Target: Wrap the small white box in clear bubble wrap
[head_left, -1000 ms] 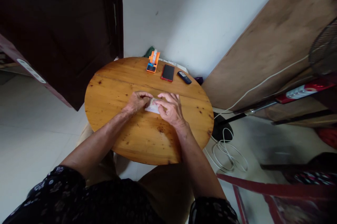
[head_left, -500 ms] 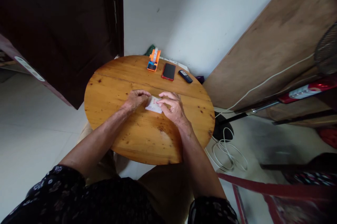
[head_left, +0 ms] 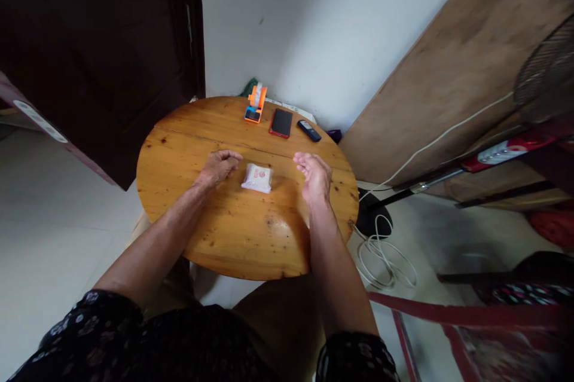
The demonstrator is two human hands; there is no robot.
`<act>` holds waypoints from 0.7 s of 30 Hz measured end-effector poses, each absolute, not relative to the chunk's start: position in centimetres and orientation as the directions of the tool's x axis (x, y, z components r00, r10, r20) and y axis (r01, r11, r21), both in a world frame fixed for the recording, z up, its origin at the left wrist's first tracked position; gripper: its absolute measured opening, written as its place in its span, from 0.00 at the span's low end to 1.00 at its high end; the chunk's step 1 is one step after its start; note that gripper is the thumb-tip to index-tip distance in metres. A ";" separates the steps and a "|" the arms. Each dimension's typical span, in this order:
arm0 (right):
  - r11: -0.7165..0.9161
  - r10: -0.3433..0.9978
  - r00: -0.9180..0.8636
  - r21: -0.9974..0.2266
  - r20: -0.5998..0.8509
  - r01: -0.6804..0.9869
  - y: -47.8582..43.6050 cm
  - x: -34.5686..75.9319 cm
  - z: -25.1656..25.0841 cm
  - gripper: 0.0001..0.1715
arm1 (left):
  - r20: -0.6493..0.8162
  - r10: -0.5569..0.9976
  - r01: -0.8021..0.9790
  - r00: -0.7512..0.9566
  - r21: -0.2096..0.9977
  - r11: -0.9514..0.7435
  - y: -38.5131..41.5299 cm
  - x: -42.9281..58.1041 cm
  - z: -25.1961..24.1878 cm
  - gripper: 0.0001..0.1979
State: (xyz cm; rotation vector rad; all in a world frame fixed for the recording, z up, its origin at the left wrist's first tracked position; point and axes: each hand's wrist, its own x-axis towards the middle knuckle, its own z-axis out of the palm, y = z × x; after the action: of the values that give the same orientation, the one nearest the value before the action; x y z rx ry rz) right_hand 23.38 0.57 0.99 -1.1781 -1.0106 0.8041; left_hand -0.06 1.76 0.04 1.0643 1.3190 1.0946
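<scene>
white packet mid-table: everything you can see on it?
The white packet is small, roughly square and slightly puffy, seemingly a soft plastic or paper wrap, with a faint reddish round print on top that is too small to read. It lies flat near the middle of the round wooden table. Neither of the hands touches it: the left hand rests curled just to its left, and the right hand is open, farther off on its right.

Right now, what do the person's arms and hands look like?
The left hand and right hand wear no gloves; I see no ring or watch. The left sleeve and right sleeve are short, dark, with small pale flowers; forearms bare.
</scene>
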 end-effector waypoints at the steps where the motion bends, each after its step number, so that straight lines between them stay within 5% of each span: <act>1: 0.216 0.930 0.300 -0.976 0.214 0.029 0.5 23.4 1.0 0.10 | -0.194 0.981 0.020 -0.021 0.981 0.195 1.8 -0.1 0.0 0.07; 9: 0.304 0.952 -0.127 -0.918 0.280 0.255 -0.2 23.1 1.1 0.11 | -0.214 0.976 0.137 0.045 0.969 0.206 1.3 0.2 0.3 0.05; 21: 0.459 0.888 -0.256 -0.771 0.382 0.442 0.2 21.9 0.1 0.07 | -0.138 0.976 0.151 0.170 0.982 0.113 0.3 1.3 0.6 0.12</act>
State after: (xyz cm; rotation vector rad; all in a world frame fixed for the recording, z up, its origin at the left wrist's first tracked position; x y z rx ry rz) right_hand 21.92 0.16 0.11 -1.1188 -1.8727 0.6728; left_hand 1.30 0.35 0.56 1.2954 1.2315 0.9136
